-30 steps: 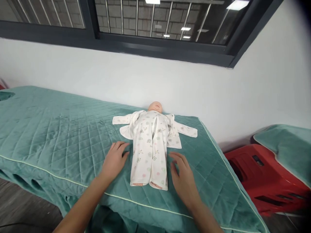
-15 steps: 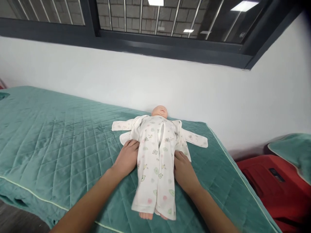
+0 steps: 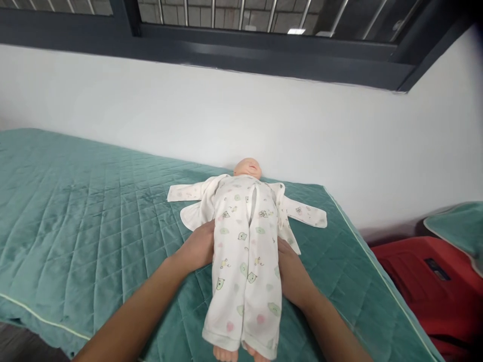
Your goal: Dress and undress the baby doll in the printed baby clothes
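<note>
A baby doll (image 3: 247, 168) lies on its back on the green quilted bed (image 3: 86, 211), head toward the white wall. It wears a white printed romper (image 3: 245, 256) whose sleeves spread out empty to both sides. My left hand (image 3: 198, 247) presses against the doll's left flank at waist height, fingers tucked under the cloth. My right hand (image 3: 289, 269) does the same on the other flank. Both hands clasp the doll's body between them. Bare doll feet (image 3: 234, 353) stick out of the romper legs at the bottom edge.
The bed's right edge runs diagonally close to my right forearm. Beyond it stands a red plastic object (image 3: 422, 281) and the corner of another green quilted bed (image 3: 458, 226). A white wall and a dark-framed window (image 3: 264, 40) lie behind the doll.
My hands moved from flat on the bed beside the romper legs up to the doll's waist and closed on its sides. The doll now sits nearer and lower in view.
</note>
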Available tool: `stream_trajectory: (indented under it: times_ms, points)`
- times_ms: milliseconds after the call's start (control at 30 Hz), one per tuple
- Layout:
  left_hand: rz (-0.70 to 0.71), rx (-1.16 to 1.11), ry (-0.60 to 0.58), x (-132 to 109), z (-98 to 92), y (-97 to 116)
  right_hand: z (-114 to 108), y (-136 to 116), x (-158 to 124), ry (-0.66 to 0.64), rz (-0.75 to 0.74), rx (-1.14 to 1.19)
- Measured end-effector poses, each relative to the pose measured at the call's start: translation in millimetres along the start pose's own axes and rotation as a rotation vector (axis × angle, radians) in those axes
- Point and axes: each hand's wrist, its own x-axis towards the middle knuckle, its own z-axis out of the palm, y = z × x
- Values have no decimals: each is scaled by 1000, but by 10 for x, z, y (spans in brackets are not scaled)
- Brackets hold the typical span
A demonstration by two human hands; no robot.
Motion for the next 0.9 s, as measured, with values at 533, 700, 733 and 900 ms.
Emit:
stream_trajectory:
  times_ms: [533,700,733,900]
  points:
    - [-34,269,131,-407,-38,170,-43,-69,-165,-33,61,-119]
    - [-90,167,273,-421,-64,80,-42,-134,-314,25,111,-34]
    - [-155,174,367,-423,-62,37,-37,-130,-335,65,133,-18]
    - [-696,348,596,-389,-16,-156,-46,-33,-297,241,296,-155]
